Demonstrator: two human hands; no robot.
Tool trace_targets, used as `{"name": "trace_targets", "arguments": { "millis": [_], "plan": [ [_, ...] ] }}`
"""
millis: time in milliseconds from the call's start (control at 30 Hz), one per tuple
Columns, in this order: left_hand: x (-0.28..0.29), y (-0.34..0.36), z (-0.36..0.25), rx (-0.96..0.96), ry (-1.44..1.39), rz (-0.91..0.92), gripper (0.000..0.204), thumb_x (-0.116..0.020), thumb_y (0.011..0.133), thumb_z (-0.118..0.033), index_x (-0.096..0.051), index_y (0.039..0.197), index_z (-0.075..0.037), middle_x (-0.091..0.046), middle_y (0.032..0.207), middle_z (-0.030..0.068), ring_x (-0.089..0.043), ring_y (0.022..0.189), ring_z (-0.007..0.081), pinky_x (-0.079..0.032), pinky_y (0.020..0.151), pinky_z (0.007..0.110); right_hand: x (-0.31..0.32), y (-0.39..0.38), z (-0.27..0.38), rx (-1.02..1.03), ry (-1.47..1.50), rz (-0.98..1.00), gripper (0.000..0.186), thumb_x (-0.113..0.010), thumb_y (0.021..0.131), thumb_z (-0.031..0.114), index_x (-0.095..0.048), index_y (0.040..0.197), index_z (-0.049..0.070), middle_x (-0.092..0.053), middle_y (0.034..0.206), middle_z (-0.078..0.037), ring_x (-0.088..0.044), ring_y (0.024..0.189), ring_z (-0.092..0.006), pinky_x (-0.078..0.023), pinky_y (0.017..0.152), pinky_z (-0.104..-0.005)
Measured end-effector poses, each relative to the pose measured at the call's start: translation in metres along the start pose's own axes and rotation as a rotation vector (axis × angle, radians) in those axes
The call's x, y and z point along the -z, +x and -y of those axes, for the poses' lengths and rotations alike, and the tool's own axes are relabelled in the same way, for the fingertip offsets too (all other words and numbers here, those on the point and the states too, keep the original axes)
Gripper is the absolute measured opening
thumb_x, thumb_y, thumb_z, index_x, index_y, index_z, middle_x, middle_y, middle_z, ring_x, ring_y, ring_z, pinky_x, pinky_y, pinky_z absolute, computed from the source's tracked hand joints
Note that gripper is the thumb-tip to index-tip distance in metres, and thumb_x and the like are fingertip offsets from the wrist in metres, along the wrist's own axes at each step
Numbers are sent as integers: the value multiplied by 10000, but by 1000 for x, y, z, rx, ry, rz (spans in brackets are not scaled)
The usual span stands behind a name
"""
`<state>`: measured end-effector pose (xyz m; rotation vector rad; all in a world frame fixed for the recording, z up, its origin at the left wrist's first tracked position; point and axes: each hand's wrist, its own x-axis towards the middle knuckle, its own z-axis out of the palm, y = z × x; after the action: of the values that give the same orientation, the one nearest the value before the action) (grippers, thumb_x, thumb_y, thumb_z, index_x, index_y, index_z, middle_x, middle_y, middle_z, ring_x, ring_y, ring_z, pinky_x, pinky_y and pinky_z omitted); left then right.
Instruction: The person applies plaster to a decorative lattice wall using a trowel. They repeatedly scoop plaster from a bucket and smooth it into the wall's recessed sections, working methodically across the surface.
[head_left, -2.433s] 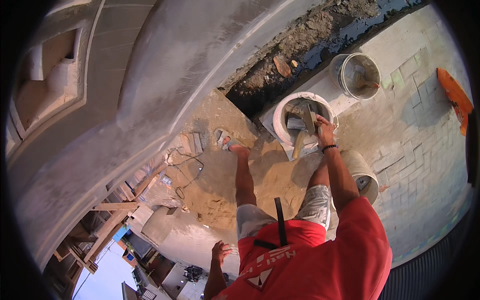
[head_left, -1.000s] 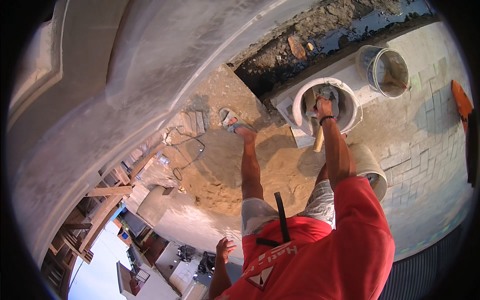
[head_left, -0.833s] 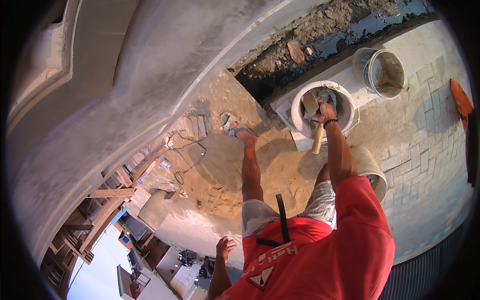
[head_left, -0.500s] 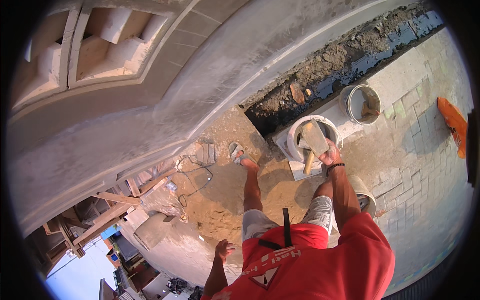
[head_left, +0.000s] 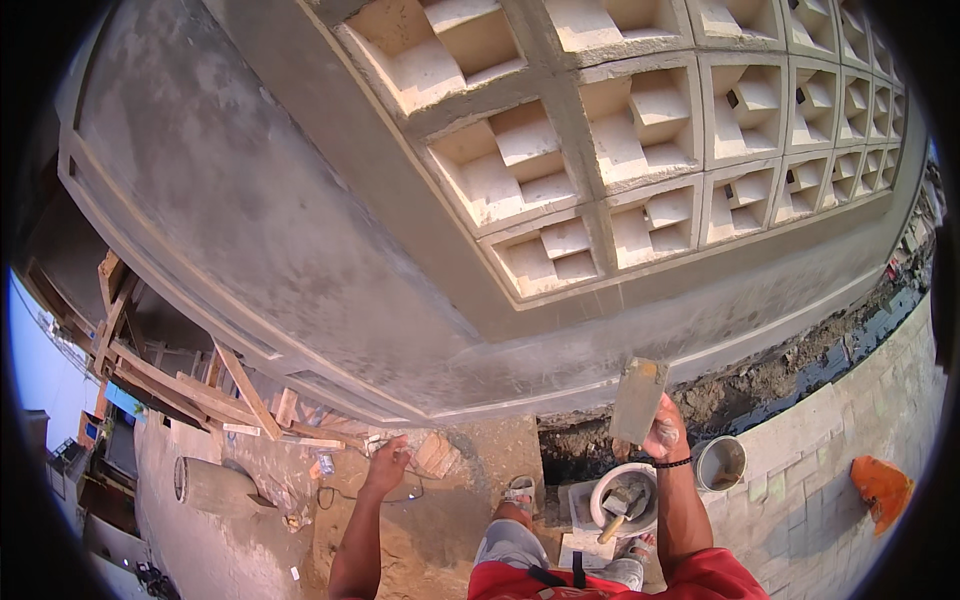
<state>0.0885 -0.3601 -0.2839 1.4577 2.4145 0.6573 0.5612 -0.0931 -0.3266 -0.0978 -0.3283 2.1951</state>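
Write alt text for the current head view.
The person's right hand holds a float up before a grey wall with pale vent blocks; the left hand is empty. Below, a trowel rests in a white bucket near a second bucket.

Paved ground (head_left: 780,545): orange sheet (head_left: 880,493). Pale slab (head_left: 582,551): white bucket (head_left: 598,505). Sandy ground (head_left: 395,555): bricks (head_left: 435,456).

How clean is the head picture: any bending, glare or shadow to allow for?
Head view: the grey wall bows toward the rim and the corners go black; sunlit and shaded faces mix in the pierced blocks; the sky at left is bright; the flat tool in the right hand has a readable outline, but details inside the white bucket are too small to tell.
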Motion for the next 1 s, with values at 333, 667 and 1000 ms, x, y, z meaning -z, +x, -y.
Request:
{"name": "trace_targets", "arguments": {
  "millis": [333,667,1000],
  "plan": [
    [268,271,-227,-1025,236,-1149,470,-554,949,-89,-489,1414,-66,-361,1547,130,-292,1438,387,-277,1157,536,-243,183,-20,727,-788,120,566,-716,851,66,-505,1372,-7,-637,1115,-79,-619,1001,-136,-549,838,-294],
    [287,339,-253,-959,352,-1370,568,-562,932,-392,-481,1451,-178,-286,1598,114,-137,1483,448,-183,1186,582,-309,240,-50,1358,-1687,-391,492,-671,759,-32,-674,1232,105,-588,983,-110,-575,874,-246,-495,783,-351],
    [287,333,-245,-947,296,-1308,530,-600,904,-373,-547,1401,-199,-351,1573,99,-174,1482,436,-210,1182,575,-346,215,15,1399,-2594,-186,517,-707,773,-49,-702,1208,231,-518,982,-59,-529,931,-259,-507,798,-383]
  ]
}}
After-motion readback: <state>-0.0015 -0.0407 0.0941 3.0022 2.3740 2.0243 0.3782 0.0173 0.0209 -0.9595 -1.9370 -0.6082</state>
